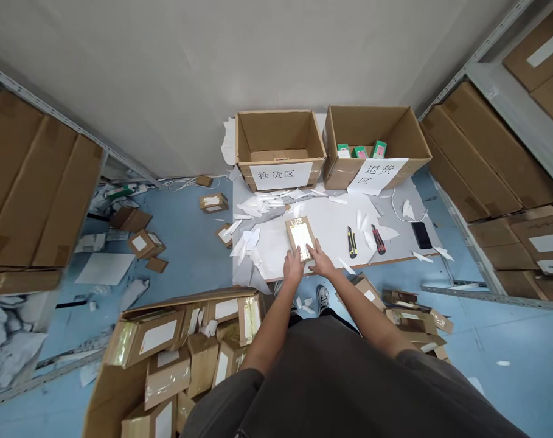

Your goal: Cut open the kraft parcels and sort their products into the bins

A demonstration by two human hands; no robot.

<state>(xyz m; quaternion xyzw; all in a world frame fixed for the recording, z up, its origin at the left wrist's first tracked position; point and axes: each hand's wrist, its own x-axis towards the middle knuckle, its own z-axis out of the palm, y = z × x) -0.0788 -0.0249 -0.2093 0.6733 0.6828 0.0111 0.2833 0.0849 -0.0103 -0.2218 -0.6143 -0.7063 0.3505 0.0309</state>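
A small brown cardboard box (294, 226) with a white label and shiny tape lies on the white-covered table, near its front edge. My left hand (294, 266) grips its near left corner. From the right side, my right hand (320, 258) holds the box, with a finger over the label. To the right of my hands lie a yellow-and-black box cutter (351, 242) and a red-and-black box cutter (378, 239). Torn white paper strips (254, 205) are scattered around the box. The underside of the box is hidden.
Two large open cartons with paper signs stand behind: the left carton (244, 146) and the right carton (340, 173), which holds green-and-white boxes (359, 152). A phone (421, 235) lies at right. A big carton (103, 389) of parcels sits lower left. Shelves flank both sides.
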